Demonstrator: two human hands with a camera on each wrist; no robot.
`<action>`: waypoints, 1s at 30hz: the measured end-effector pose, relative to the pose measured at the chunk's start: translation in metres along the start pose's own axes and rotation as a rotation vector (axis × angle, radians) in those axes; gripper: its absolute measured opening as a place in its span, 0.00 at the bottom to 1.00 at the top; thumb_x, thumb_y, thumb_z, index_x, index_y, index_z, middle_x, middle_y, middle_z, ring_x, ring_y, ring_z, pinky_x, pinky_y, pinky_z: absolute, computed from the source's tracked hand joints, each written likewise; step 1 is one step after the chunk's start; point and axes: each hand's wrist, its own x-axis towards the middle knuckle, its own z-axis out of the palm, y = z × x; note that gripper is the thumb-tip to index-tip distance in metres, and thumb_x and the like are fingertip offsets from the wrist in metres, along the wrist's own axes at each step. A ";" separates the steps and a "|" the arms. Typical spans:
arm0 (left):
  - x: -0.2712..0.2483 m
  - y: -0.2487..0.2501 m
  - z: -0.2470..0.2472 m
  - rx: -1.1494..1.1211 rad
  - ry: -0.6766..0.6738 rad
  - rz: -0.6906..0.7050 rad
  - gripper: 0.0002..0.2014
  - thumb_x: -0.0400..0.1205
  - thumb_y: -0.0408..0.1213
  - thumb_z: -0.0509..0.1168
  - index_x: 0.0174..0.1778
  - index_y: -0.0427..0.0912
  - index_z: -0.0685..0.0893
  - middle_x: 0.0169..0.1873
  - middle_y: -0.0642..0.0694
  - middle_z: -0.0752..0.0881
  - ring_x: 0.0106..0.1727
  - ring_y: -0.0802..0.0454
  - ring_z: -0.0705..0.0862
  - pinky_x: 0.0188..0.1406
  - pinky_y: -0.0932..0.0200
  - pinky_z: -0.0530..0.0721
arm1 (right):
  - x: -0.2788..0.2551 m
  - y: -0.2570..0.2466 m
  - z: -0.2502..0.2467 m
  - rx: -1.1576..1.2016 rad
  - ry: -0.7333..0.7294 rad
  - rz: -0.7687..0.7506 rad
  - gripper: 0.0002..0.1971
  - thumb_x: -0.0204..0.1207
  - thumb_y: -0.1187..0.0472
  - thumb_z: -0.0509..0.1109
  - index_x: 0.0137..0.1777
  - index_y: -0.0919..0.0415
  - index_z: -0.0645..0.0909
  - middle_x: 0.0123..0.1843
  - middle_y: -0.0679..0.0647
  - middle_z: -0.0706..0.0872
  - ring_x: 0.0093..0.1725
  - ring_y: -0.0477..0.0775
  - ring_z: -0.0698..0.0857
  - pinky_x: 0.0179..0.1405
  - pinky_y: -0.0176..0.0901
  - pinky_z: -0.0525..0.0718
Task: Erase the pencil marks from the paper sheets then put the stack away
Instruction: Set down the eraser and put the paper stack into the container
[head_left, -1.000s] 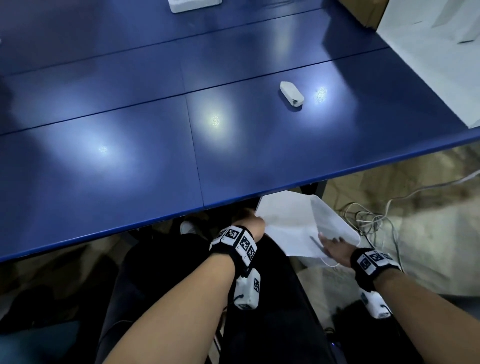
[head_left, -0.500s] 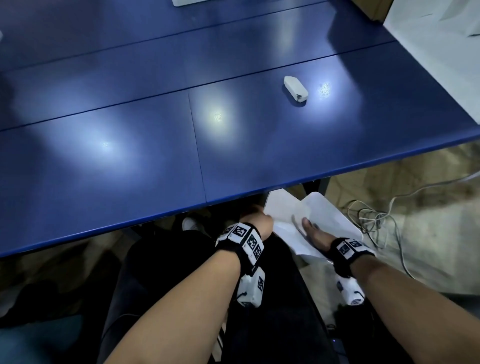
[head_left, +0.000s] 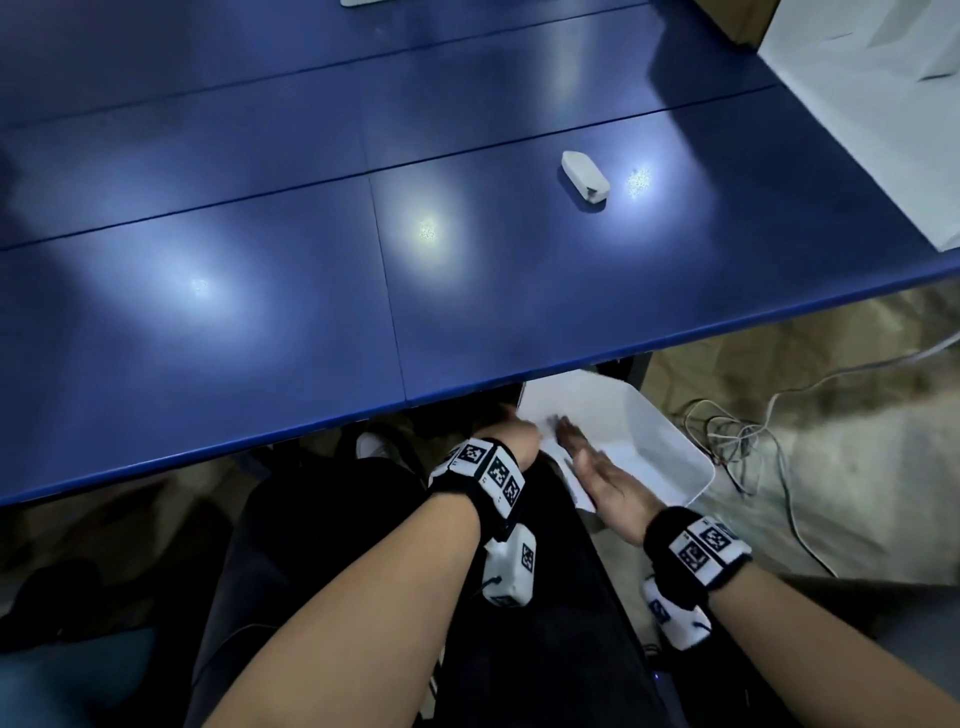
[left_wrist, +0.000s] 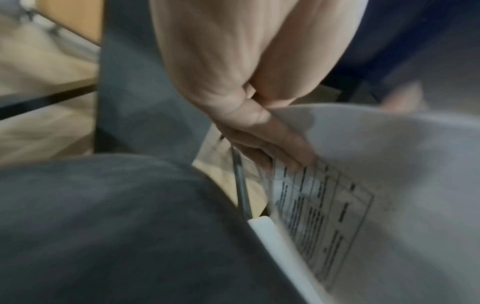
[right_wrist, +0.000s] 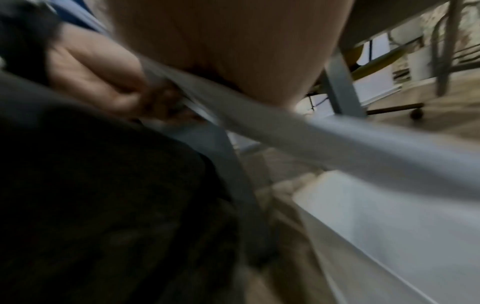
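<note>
The left hand (head_left: 511, 436) pinches the paper stack (left_wrist: 363, 164) at its near corner, below the counter (head_left: 260, 260) edge; keep that grip firm. The right hand (head_left: 602, 478), fingers flat, should press the sheets down into the white bin (head_left: 685, 462).

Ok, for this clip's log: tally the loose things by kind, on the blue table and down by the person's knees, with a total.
Erasers: 1, the white eraser lying on the blue table.
Paper stacks: 1, the paper stack gripped by the left hand over the bin; sheet count unclear.
Bins: 1, the white plastic bin under the table edge.
Total: 3.
</note>
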 end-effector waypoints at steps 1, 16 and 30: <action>0.000 -0.002 -0.002 0.004 -0.006 -0.013 0.24 0.89 0.38 0.53 0.81 0.34 0.65 0.75 0.33 0.74 0.75 0.36 0.73 0.71 0.51 0.71 | 0.000 0.015 0.000 -0.032 -0.042 0.081 0.26 0.87 0.36 0.40 0.84 0.37 0.49 0.89 0.38 0.50 0.88 0.39 0.47 0.88 0.42 0.44; -0.040 -0.039 -0.031 -0.106 0.076 0.067 0.19 0.86 0.45 0.60 0.71 0.41 0.81 0.70 0.41 0.82 0.69 0.41 0.80 0.64 0.58 0.77 | 0.002 0.027 -0.090 0.294 0.396 0.553 0.05 0.82 0.64 0.69 0.46 0.60 0.86 0.52 0.61 0.89 0.52 0.63 0.87 0.48 0.47 0.80; -0.155 -0.105 -0.093 -0.308 0.269 0.319 0.19 0.74 0.50 0.68 0.47 0.36 0.89 0.44 0.41 0.92 0.47 0.44 0.90 0.53 0.46 0.88 | -0.077 -0.061 -0.060 0.461 0.689 0.230 0.07 0.76 0.71 0.76 0.49 0.78 0.86 0.35 0.63 0.84 0.35 0.55 0.76 0.37 0.45 0.75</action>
